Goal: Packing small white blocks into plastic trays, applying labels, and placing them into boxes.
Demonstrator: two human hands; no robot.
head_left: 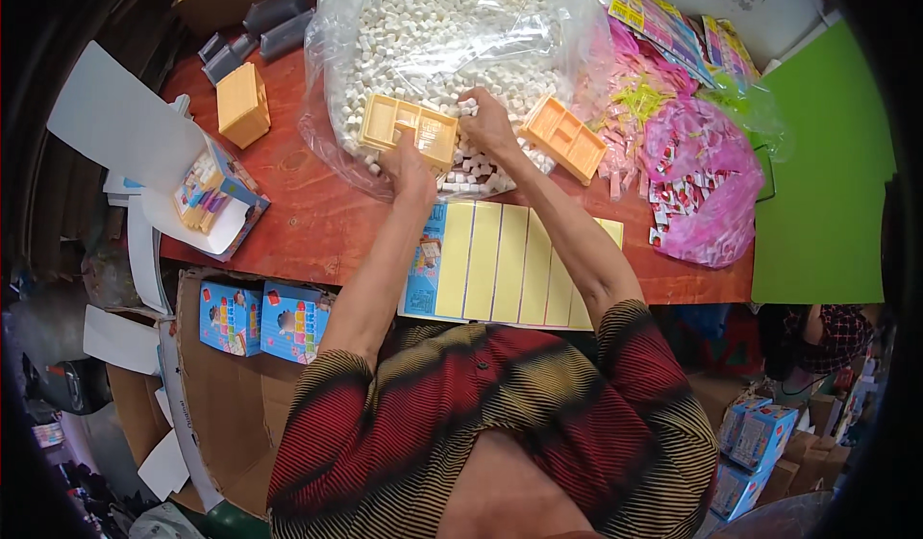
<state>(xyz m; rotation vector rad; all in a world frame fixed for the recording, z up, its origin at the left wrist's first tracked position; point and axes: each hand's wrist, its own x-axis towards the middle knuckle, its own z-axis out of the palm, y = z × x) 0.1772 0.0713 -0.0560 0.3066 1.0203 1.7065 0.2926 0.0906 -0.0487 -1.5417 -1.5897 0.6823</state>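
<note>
My left hand (pixel 409 167) grips a pale orange plastic tray (pixel 382 121) with divided compartments, thumb over its near edge. The tray is held over the near part of a big clear plastic bag (pixel 332 34) full of small white cubes (pixel 433 25). Just right of the tray, my right hand (pixel 490 127) is closed in a pinch above the cubes. A white cube (pixel 468 107) shows at its fingertips; anything deeper in the fingers is hidden. A second orange compartment tray (pixel 563 139) lies tilted to the right of that hand.
A yellow-striped printed sheet (pixel 495 260) lies under my forearms. At left stand an orange plastic case (pixel 242 104) and an opened box (pixel 226 198). Pink bags (pixel 697 145) of small pieces are at right. Blue boxes (pixel 293 320) sit in a carton (pixel 221 385) below the table.
</note>
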